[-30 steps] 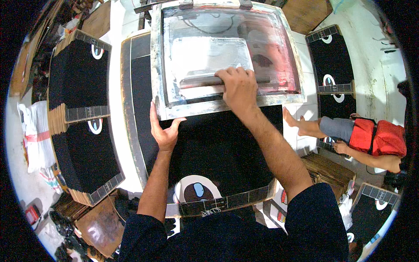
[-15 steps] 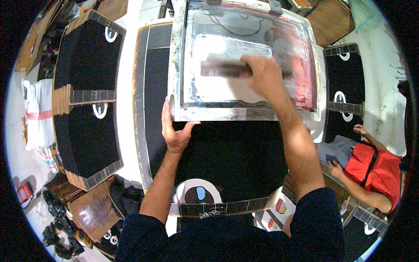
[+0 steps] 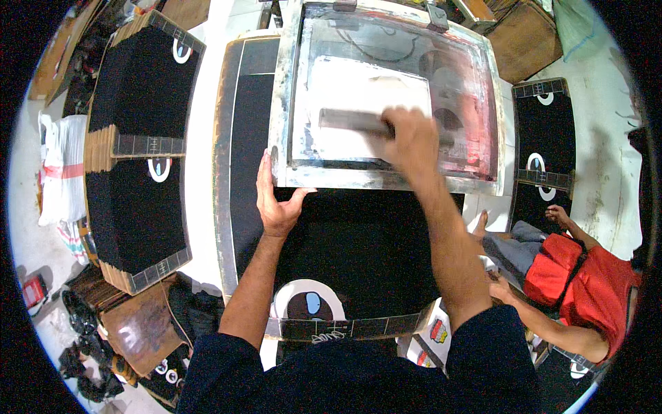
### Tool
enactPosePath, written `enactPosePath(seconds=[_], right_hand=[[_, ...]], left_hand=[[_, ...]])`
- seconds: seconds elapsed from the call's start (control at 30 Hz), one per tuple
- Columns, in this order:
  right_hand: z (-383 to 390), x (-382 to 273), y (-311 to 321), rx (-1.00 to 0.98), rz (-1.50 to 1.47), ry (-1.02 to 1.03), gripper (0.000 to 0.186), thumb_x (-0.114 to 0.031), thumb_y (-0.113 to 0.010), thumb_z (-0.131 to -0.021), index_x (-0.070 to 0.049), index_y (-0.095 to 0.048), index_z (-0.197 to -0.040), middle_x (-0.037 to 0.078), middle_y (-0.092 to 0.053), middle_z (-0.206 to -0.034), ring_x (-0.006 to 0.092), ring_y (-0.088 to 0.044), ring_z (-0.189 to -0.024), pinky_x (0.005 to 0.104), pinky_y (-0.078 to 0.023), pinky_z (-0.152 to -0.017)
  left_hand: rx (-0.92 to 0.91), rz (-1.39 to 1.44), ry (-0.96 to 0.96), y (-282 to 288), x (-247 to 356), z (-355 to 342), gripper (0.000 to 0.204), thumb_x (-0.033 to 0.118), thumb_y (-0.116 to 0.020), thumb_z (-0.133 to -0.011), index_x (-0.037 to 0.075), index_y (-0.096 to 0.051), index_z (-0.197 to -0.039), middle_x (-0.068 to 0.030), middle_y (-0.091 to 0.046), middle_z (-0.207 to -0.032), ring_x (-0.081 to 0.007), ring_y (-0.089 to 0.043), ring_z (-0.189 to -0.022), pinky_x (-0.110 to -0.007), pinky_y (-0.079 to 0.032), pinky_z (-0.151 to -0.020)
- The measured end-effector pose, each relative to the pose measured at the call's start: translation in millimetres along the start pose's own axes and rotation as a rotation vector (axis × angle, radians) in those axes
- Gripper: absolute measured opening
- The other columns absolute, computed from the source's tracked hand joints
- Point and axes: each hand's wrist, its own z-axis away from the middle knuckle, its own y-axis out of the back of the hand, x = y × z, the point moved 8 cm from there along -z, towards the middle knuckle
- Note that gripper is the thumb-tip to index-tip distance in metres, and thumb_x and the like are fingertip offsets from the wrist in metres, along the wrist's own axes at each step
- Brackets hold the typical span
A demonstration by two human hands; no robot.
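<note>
A screen-printing frame (image 3: pixel 358 178) with a smeared pale, blue and red border lies in front of me. Its near-left corner is gripped by my left hand (image 3: pixel 277 210), fingers along the side and thumb at the front edge. Across the mesh, over a bright white area, my right hand (image 3: pixel 412 143) holds a dark squeegee (image 3: pixel 352 123), blurred by motion. Beneath the frame and toward me lies a black sheet (image 3: pixel 365 241) with a printed eye (image 3: pixel 312 301) in white, dark and light blue near its close edge. The part under the frame is hidden.
To the left stand stacks of black printed sheets (image 3: pixel 131 214); more sheets (image 3: pixel 541 138) lie on the right. A person in red (image 3: pixel 586 290) is at lower right. Clamps (image 3: pixel 436 18) sit on the frame's far edge. A white box (image 3: pixel 429 338) is near my right elbow.
My right hand has shifted slightly left and toward me with the squeegee. My left hand keeps its hold on the frame corner. The person in red has moved slightly left, with one arm reaching inward.
</note>
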Motion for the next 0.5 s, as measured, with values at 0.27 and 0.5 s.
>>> enactPosePath(seconds=[0.27, 0.5], right_hand=[[91, -40, 30, 0.142, -0.081, -0.091, 0.043, -0.004, -0.08, -0.073, -0.014, -0.072, -0.114, 0.002, -0.072, -0.119, 0.0237, -0.063, -0.117, 0.0448, -0.041, -0.103], [49, -54, 143, 0.516, 0.118, 0.077, 0.058, -0.067, -0.082, -0.072, -0.014, -0.07, -0.094, 0.007, -0.064, -0.091, 0.0295, -0.06, -0.088, 0.046, -0.04, -0.084]], left_hand=[[0.03, 0.101, -0.007, 8, 12, -6, 0.104, 0.019, -0.097, -0.068, -0.003, -0.042, -0.153, -0.0271, -0.05, -0.152, -0.0414, -0.052, -0.139, -0.046, -0.044, -0.115], [0.185, 0.279, 0.044, 64, 106, -86, 0.108, 0.012, -0.096, -0.068, -0.002, -0.036, -0.157, -0.0244, -0.053, -0.149, -0.0316, -0.052, -0.138, -0.042, -0.042, -0.116]])
